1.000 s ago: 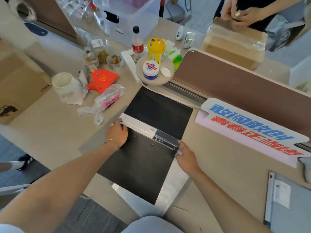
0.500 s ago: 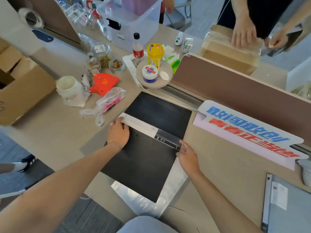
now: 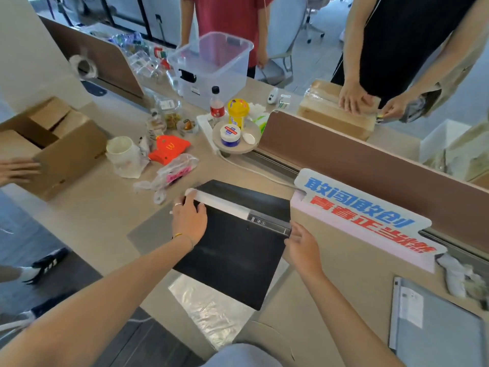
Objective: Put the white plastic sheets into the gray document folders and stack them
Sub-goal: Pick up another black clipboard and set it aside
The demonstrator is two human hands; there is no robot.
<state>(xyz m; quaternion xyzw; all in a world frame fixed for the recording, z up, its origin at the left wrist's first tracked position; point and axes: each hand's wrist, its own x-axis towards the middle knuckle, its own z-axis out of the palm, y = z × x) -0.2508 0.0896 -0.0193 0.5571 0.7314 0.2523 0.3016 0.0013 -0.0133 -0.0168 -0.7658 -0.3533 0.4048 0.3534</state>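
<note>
One dark open folder (image 3: 232,250), white spine strip (image 3: 225,205)

Beige laminate desk (image 3: 87,213), matte, evenly lit by soft daylight. Brown partition panel (image 3: 370,165) running diagonally along the far edge on a metal rail; second brown partition (image 3: 105,59) at upper left. Cream wall (image 3: 23,49) at left. Pale grey floor (image 3: 312,56) beyond the desk, with a light office chair (image 3: 280,46) parked there. Darker grey flooring (image 3: 66,276) below the near desk edge.
</note>
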